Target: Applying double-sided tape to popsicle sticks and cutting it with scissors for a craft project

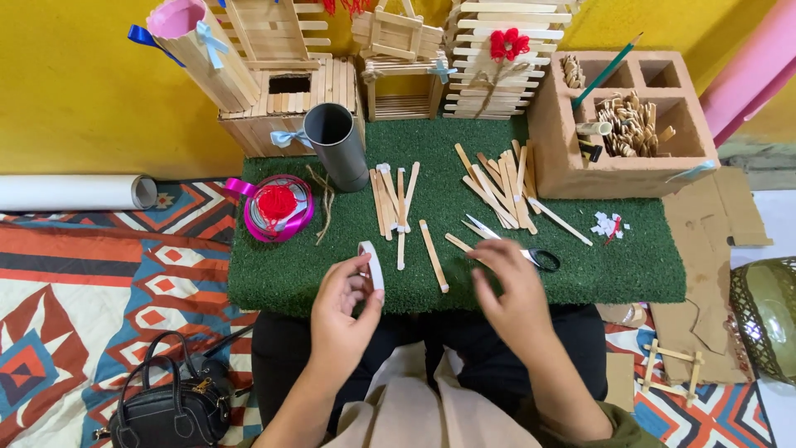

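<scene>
Left hand [342, 311]: raised over the near edge of the green turf worktop [630, 274]; fingers clamped on a white tape roll [372, 265], held upright on its edge between thumb and fingertips.

Right hand [516, 292]: palm down at the near middle of the worktop, fingers together and curled over the scissors [518, 249]; the blades point left, one black handle loop shows just right of the hand. Whether the fingers actually grip the scissors cannot be told.

Loose craft sticks [433, 255]: one lies between the two hands; a small group [392, 203] lies further back at centre; a larger heap [502, 182] lies to the right of it.

Grey tube [336, 145]: standing tilted at the back left of the worktop.

Pink ribbon spool [278, 207]: left side of the worktop, red yarn in its middle.

Stick-built models [286, 87]: ranged along the back against the yellow wall.

Cardboard organiser [618, 170]: back right, compartments holding a green pencil [607, 70] and wooden bits.

Black handbag [170, 406]: on the patterned rug, near left.

White paper roll [75, 192]: on the floor, far left.
</scene>
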